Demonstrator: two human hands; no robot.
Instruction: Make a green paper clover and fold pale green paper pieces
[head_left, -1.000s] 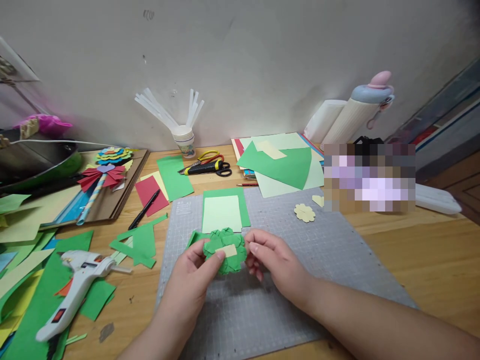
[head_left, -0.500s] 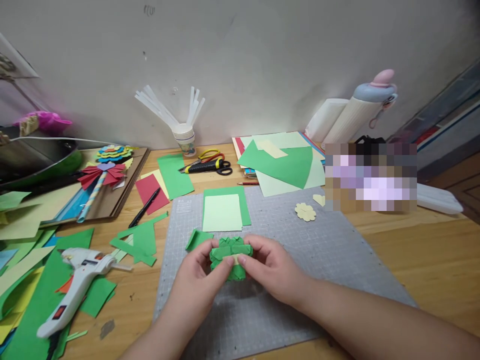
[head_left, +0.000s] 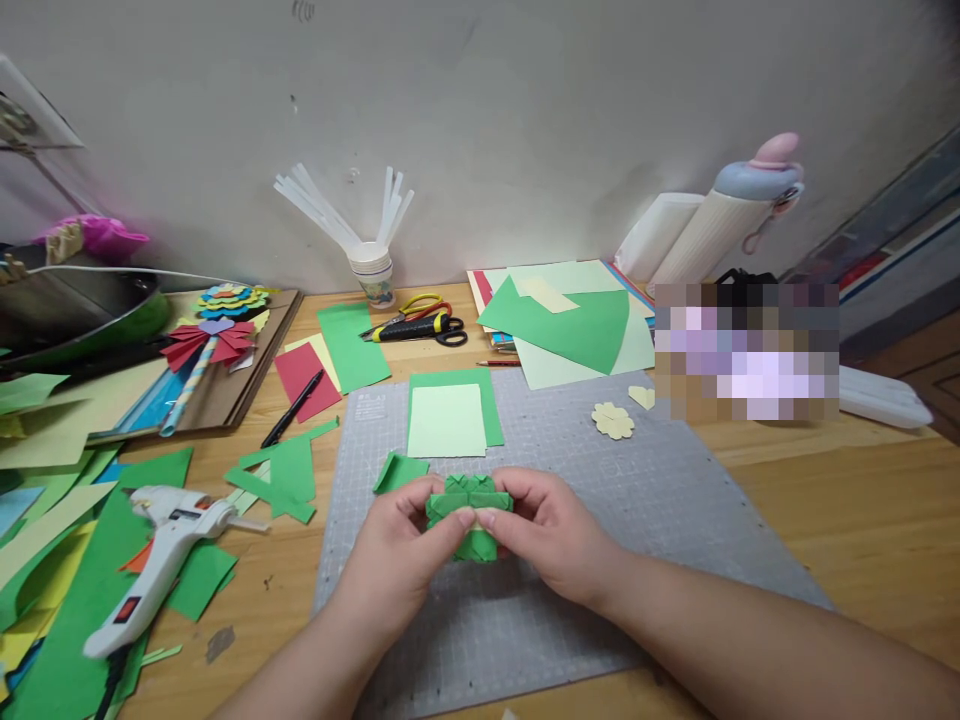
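A folded green paper flower (head_left: 469, 497) is held just above the grey cutting mat (head_left: 660, 510). My left hand (head_left: 397, 560) grips its left side with thumb and fingers closed. On its right side my right hand (head_left: 551, 535) is closed too, thumb pressed down on a pale yellow strip at its middle, which the thumbs mostly hide. A small green scrap (head_left: 399, 470) lies on the mat just left of the flower. A pale green sheet on a darker green one (head_left: 448, 418) lies behind my hands.
A white glue gun (head_left: 161, 560) lies at the left among green and yellow paper scraps. Scissors (head_left: 420, 325), a black pen (head_left: 292, 408), a cup of white strips (head_left: 373, 275), paper sheets (head_left: 570, 325), a yellow paper flower (head_left: 612, 420) and a bottle (head_left: 720, 225) stand further back.
My right hand has closed onto the green flower and both thumbs now press the yellow strip on it. The flower has shifted slightly right and lower.
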